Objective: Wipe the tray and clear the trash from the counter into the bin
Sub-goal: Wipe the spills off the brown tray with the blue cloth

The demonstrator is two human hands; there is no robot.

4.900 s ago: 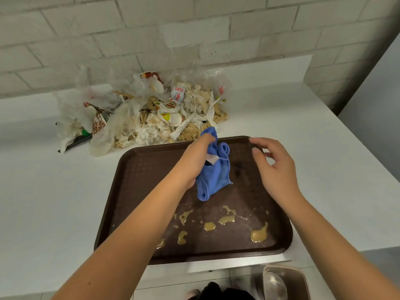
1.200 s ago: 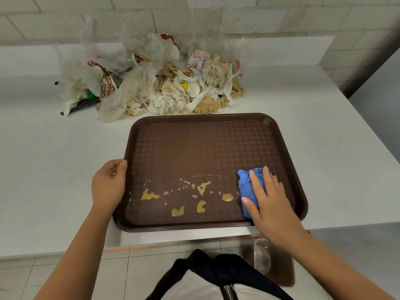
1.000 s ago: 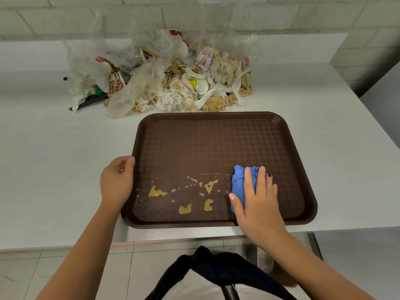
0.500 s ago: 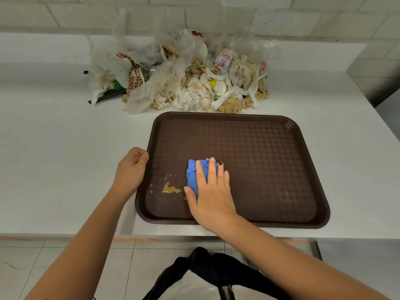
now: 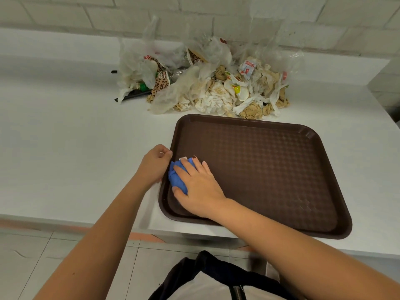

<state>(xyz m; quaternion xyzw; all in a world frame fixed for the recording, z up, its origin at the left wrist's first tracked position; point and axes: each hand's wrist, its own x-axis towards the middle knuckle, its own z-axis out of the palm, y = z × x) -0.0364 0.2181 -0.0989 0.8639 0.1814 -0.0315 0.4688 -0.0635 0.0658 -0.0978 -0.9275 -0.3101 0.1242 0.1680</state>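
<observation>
The right hand (image 5: 199,185) lies on a bunched blue cloth (image 5: 176,180) and presses it down with the fingers almost straight and spread over the top. The thumb is at the near side of the cloth. The cloth is on the left part of a brown tray (image 5: 270,165), just inside its left rim, and a small white label shows at its far end. The left hand (image 5: 152,165) is at the outer side of the same rim, with the fingers curled and the thumb on the edge, so it holds the tray there. The two hands are very near to each other, with only the rim and the cloth between them. The tray stands flat on a white counter (image 5: 75,148), and its near edge lies at the front edge of the counter. Behind the tray, just beside its far rim, is a pile of trash (image 5: 216,92): crumpled napkins, brown paper, clear plastic bags and some printed wrappers, which reaches back to the white brick wall (image 5: 238,9). Below the counter a tiled floor (image 5: 32,256) is visible.
</observation>
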